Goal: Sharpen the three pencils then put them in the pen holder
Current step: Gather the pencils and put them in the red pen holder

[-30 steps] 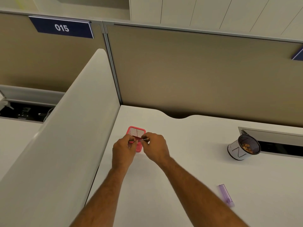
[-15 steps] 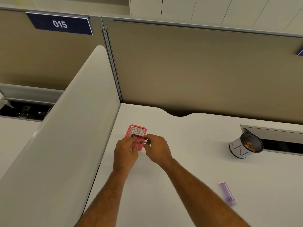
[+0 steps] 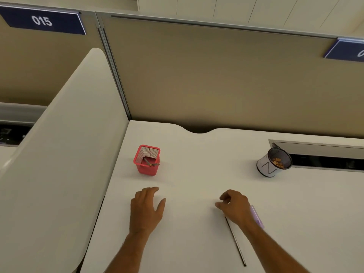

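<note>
A pink mesh pen holder [image 3: 146,170] stands on the white desk near the left divider, with pencils [image 3: 150,163] leaning inside it, their tips at the rim. My left hand [image 3: 146,208] hovers palm down below the holder, fingers spread and holding nothing. My right hand [image 3: 235,207] is lower right of the holder, fingers loosely curled with nothing in them. A thin dark pencil [image 3: 236,243] lies on the desk under my right wrist. A lilac sharpener [image 3: 257,216] lies just right of that wrist, partly hidden.
A round mesh-topped cup [image 3: 272,163] holding orange-brown shavings stands at the right by a cable slot [image 3: 325,154]. A curved white divider [image 3: 65,154] borders the desk on the left, and a beige partition [image 3: 216,79] closes the back.
Both hands have left the pen holder and drawn back toward me, apart from each other. The pencil held over the holder now rests inside it. The view has tilted down.
</note>
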{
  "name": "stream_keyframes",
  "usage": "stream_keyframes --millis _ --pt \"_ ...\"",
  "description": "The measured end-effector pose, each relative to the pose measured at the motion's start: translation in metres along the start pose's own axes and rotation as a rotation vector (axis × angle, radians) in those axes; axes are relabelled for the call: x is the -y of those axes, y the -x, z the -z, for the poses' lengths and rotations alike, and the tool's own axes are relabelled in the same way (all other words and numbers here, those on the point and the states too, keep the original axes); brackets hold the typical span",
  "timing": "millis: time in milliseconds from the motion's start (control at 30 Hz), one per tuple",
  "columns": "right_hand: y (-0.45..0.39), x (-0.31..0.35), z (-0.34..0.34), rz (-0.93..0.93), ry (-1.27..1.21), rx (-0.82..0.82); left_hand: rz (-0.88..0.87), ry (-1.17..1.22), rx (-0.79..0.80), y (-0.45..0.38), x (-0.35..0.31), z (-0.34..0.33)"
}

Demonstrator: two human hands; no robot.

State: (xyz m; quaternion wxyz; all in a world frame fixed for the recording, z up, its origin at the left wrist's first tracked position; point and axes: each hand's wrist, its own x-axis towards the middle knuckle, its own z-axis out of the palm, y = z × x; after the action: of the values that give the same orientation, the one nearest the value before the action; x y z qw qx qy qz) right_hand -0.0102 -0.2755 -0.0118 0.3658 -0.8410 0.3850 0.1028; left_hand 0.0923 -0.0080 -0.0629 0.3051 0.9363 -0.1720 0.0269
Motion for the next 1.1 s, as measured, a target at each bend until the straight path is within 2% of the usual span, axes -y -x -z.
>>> stream_keyframes --millis 133,233,400,633,867,1100 --pt "0.006 -0.041 0.008 -0.142 0.128 0.03 0.044 -0.206 0.191 0.024 0.007 -0.028" --pt "0.012 -0.051 0.004 -0.17 0.158 0.056 0.074 -0.284 0.282 0.034 0.006 -0.043" --pt "0.01 -0.055 -0.005 -0.191 0.135 0.116 0.07 -0.4 0.345 0.04 0.005 -0.05" --pt "0.0 -0.041 -0.006 -0.187 -0.017 0.167 0.085 -0.412 0.395 0.039 0.003 -0.049" --pt "0.008 0.06 0.015 0.011 -0.309 0.004 0.081 -0.404 0.413 0.038 0.003 -0.047" --pt "0.015 0.156 0.011 0.418 -0.419 -0.195 0.082 -0.382 0.408 0.036 0.0 -0.045"
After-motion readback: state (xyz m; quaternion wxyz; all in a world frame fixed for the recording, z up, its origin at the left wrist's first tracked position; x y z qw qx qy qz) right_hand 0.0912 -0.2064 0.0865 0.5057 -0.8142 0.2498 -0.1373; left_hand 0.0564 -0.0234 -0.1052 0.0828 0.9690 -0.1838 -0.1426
